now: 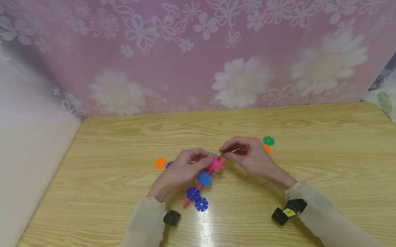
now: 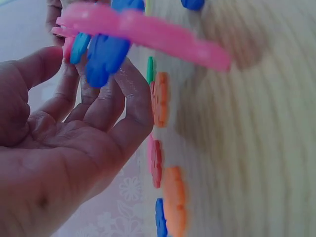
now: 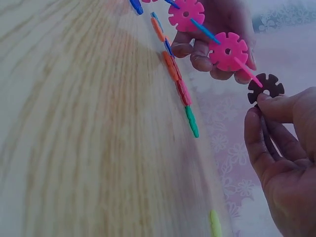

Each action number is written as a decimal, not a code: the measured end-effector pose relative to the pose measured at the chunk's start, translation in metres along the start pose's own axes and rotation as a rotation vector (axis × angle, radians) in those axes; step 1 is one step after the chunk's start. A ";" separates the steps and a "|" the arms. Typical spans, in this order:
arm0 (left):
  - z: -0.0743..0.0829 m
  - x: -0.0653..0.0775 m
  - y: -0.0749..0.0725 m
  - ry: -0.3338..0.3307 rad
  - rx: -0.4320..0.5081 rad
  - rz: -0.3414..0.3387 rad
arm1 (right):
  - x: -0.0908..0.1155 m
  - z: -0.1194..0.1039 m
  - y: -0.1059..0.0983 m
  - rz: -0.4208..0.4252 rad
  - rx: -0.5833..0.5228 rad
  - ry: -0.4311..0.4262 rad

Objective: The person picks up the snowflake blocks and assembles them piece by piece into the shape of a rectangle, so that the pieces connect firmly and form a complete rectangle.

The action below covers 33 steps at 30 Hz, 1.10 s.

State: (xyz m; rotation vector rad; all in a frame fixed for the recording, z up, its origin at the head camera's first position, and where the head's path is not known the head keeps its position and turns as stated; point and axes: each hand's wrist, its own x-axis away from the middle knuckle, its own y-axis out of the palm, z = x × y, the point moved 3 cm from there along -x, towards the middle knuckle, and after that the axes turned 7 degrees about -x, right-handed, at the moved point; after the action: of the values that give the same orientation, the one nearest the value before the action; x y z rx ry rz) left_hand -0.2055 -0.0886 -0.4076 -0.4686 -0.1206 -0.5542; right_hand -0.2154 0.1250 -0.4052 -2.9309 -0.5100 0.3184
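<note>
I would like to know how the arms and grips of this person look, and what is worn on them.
The left sleeve and right sleeve are long and pale beige. The left grip and right grip wear no gloves. A small black device sits at the left wrist; another, with a yellow label, sits at the right.

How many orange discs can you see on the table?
2 in view: one orange disc lies left of the left hand; another orange disc is partly hidden behind the right hand, beside a green disc. Hands may hide others.
</note>
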 end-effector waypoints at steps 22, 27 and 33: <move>0.013 -0.004 -0.001 0.014 -0.004 0.066 | -0.006 0.002 -0.003 -0.025 -0.215 0.217; 0.010 -0.010 -0.002 -0.004 0.005 0.109 | -0.004 0.002 -0.005 -0.034 -0.165 0.219; 0.002 -0.012 -0.006 -0.049 0.132 0.191 | -0.001 0.004 -0.027 0.020 0.165 0.204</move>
State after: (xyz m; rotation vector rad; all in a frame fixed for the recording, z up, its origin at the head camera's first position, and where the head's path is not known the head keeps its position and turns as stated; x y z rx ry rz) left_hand -0.2188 -0.0865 -0.4060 -0.3601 -0.1562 -0.3452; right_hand -0.2253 0.1504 -0.4036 -2.7684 -0.4045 0.0587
